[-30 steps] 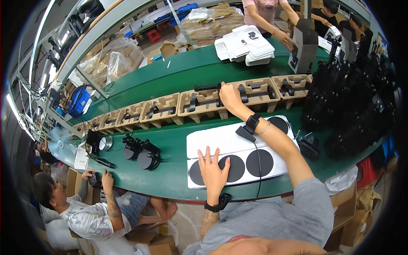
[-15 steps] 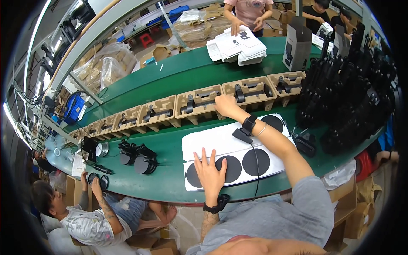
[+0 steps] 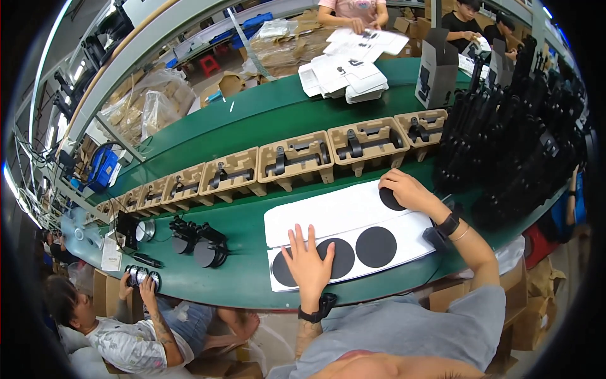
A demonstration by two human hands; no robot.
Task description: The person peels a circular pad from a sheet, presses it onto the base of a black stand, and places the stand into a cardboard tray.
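A white backing sheet (image 3: 322,208) with black round pads lies on the green bench in front of me. My left hand (image 3: 309,262) rests flat on it with fingers spread, between a pad at the left and the middle pad (image 3: 338,258). Another pad (image 3: 376,247) lies to the right of these, uncovered. At the sheet's upper right corner, my right hand (image 3: 409,189) has its fingers bent and closed at the edge of a black round pad (image 3: 390,200). The hand partly covers that pad.
Beyond the sheet runs a row of brown moulded trays (image 3: 295,179) holding black parts. Black stands (image 3: 524,139) are heaped at the right. Black round-based parts (image 3: 209,252) stand left. A co-worker (image 3: 136,322) sits at lower left; another person handles white printed cartons (image 3: 344,76) across the bench.
My right hand has come back from the trays to the pad at the sheet's upper right corner. My left hand stays flat. The person opposite has lifted a carton.
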